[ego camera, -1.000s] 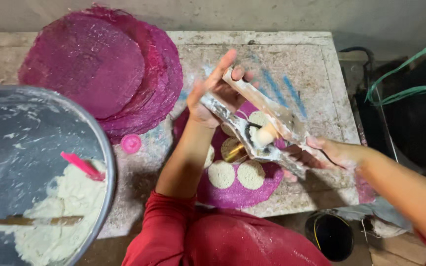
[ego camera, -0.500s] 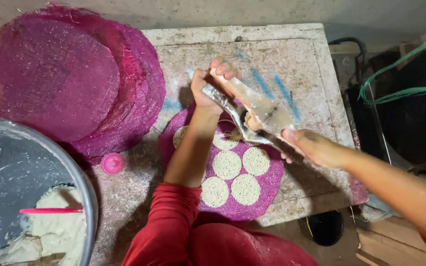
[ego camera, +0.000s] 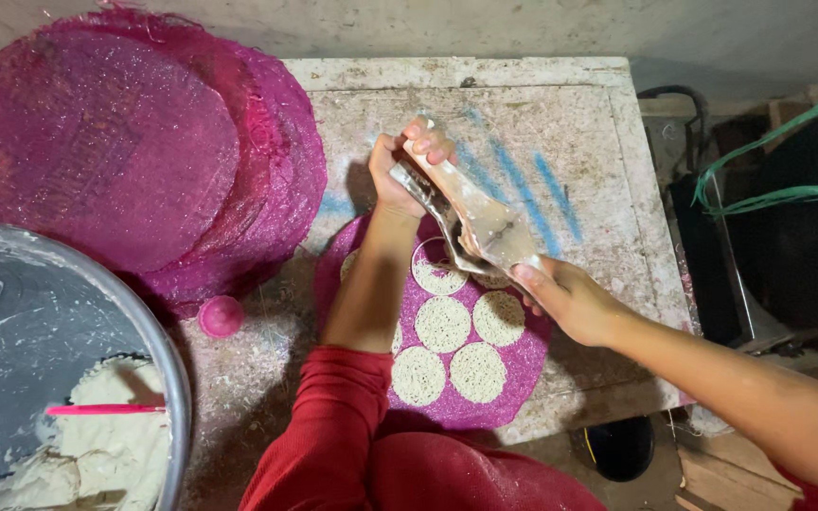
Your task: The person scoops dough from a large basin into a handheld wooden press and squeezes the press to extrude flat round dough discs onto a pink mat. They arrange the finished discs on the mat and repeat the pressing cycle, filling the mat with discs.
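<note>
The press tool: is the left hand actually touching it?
Touching. The head view shows the left hand wrapped around the far end of the metal press tool, fingers curled over its handle with no gap.

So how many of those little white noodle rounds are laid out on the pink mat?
5 show on the pink mat: one under the press, two in the middle, two nearest. The forearm and press may hide more.

A dough-smeared metal hand press (ego camera: 471,220) is lying tilted over a round magenta mesh mat (ego camera: 513,374), which is bearing five flat, pale, lacy dough discs (ego camera: 443,325).
</note>
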The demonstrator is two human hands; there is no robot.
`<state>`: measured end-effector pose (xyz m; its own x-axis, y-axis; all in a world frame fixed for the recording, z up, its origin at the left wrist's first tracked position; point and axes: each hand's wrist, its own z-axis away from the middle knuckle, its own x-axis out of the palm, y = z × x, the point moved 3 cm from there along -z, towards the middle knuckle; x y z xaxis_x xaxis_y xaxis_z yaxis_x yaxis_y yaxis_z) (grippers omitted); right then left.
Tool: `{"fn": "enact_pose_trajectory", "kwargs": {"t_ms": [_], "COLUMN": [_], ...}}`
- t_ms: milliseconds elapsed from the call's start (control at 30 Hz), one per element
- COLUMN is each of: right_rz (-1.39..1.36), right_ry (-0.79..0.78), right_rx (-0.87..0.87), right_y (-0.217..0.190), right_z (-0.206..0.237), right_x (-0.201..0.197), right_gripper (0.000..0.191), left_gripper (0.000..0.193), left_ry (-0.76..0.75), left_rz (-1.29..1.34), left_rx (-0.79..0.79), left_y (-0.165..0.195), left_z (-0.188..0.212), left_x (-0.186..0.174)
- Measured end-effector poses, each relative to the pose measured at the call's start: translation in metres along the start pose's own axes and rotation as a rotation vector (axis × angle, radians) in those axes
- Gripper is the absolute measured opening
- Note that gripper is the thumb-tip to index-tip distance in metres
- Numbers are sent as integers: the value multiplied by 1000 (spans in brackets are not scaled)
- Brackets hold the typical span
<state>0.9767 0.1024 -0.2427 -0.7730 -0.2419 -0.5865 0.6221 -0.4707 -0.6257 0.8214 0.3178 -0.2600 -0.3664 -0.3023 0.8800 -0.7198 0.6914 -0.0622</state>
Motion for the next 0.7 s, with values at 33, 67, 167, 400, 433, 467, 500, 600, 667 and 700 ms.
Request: {"fn": "enact_pose_trajectory", "kwargs": {"t_ms": [33,67,167,400,433,467,500,600,667,700], "right_rz": [-31,-61,-52,-160,-135,-110,-82,71,-13,-55], "right_ry": [2,5,-13,-194,-201,-207,-212,-106,-50,-21], "right_rx": [-26,-55,-128,-28,8,43,75,112,18,-31], "right_y": [-3,-6,-10,-1,0,1,1,-4,-13,-17], "right_z": [-2,-4,-12,-11,-10,-8,-7,-6,-7,-7], "right_x": [2,5,15,30,25,20,14,-1,0,1], "right_gripper": [58,57,57,77,76,75,75,70,67,65], "left_gripper": [18,18,18,18,19,18,18,19,21,22], "left_ry": [-16,-33,-62,44,59,94,128,110,74,59], "left_rz": [3,-3,-27,1,7,5,2,-10,-43,-80], "left_rx": [-16,-24,-39,-20,-18,5,30,61,61,61], "left_y": [3,7,19,23,19,15,11,8,10,12], "left_z": [-1,-1,1,26,28,29,28,18,12,10], "left_x": [2,4,8,-1,-3,-5,-6,-5,-2,0]}}
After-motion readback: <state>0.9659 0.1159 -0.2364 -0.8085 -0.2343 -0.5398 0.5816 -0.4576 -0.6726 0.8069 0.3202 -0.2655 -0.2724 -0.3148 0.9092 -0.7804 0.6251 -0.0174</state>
